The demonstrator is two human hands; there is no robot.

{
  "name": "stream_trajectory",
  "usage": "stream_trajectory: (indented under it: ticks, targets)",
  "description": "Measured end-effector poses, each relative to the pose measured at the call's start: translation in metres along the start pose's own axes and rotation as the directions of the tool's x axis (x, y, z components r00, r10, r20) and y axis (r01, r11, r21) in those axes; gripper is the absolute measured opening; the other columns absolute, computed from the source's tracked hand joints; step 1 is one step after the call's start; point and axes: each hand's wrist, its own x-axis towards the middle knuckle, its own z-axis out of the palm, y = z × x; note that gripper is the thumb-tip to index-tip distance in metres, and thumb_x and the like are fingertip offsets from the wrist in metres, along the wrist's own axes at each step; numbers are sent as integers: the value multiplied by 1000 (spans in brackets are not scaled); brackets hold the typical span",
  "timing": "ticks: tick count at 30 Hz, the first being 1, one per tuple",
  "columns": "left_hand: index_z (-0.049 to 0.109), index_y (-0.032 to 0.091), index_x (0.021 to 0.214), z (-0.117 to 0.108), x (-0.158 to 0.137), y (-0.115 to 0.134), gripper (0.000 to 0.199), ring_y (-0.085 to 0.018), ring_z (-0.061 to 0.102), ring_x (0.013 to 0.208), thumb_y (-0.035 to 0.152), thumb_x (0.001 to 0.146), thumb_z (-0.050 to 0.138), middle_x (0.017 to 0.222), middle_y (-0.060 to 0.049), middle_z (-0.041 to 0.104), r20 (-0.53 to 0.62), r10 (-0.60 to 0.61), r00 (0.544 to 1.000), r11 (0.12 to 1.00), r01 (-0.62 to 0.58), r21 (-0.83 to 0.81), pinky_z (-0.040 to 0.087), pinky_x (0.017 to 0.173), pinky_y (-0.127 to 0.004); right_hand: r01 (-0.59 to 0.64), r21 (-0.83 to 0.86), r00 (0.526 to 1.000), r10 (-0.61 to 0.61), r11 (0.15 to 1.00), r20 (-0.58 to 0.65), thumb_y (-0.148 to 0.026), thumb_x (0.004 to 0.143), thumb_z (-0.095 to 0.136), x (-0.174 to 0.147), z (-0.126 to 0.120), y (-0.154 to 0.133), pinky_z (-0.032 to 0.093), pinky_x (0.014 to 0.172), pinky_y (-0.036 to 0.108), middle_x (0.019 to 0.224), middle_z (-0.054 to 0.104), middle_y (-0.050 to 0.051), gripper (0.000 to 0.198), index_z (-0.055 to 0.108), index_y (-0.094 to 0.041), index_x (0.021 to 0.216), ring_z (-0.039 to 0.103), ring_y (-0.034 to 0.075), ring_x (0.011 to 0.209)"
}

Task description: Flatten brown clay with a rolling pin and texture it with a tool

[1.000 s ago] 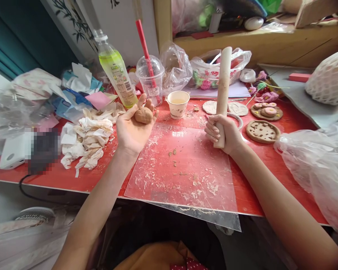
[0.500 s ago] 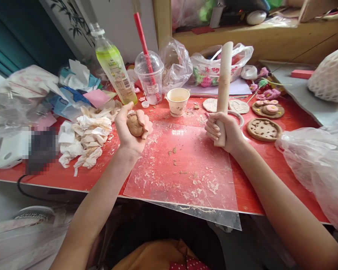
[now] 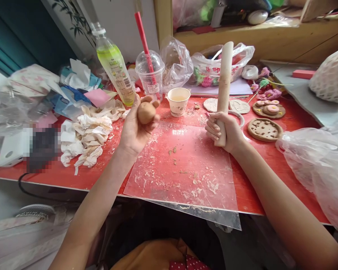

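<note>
A smooth ball of brown clay [image 3: 146, 113] rests in my left hand [image 3: 133, 129], palm up, with the fingers curled around its far side. My right hand [image 3: 225, 131] is closed around the lower end of a pale rolling pin [image 3: 225, 80], which stands nearly upright. Below and between the hands lies a clear plastic sheet [image 3: 169, 180], dotted with clay crumbs and flakes. Behind the rolling pin are flat pale clay discs [image 3: 239, 106]. Right of it sits a round clay piece with dark spots [image 3: 264, 129], and beyond that a clay piece with pink flowers [image 3: 269, 108].
A paper cup [image 3: 178, 102] of liquid stands at the back middle, beside a lidded plastic cup [image 3: 150, 77] with a red straw and a green drink bottle [image 3: 115, 71]. Crumpled tissues [image 3: 92, 135] lie on the left. A plastic bag [image 3: 315, 157] covers the right edge.
My left hand has shifted slightly right and up, and the clay ball has turned in it, now showing a smoother side. My right hand and the rolling pin have stayed in place.
</note>
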Motion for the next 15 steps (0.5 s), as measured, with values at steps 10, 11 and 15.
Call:
stream_trajectory:
  ticks: [10, 11, 15]
  targets:
    - [54, 17, 63, -4, -1, 4, 19, -17, 66, 88, 17, 81, 49, 78, -5, 70, -80, 19, 997, 993, -28, -113, 57, 73, -25, -11, 14, 1000, 11, 1000, -22, -17, 71, 54, -1, 2, -1, 17, 29, 22, 39, 31, -5, 29, 33, -21, 51, 22, 5, 34]
    - [55, 16, 65, -2, -1, 3, 17, -14, 66, 83, 14, 81, 49, 79, -4, 70, -75, 29, 997, 994, -37, -106, 57, 70, -22, -12, 20, 1000, 12, 1000, -22, -17, 72, 54, -1, 2, -1, 17, 29, 22, 39, 31, -5, 29, 34, -21, 51, 22, 5, 34]
    - [53, 17, 61, 0, -2, 5, 24, -3, 53, 45, 24, 84, 54, 66, 1, 65, -34, -6, 999, 998, 3, -67, 43, 40, -12, -19, 24, 999, 20, 1000, -31, -16, 71, 55, -2, 3, -2, 16, 29, 23, 39, 32, -5, 29, 34, -21, 51, 22, 5, 34]
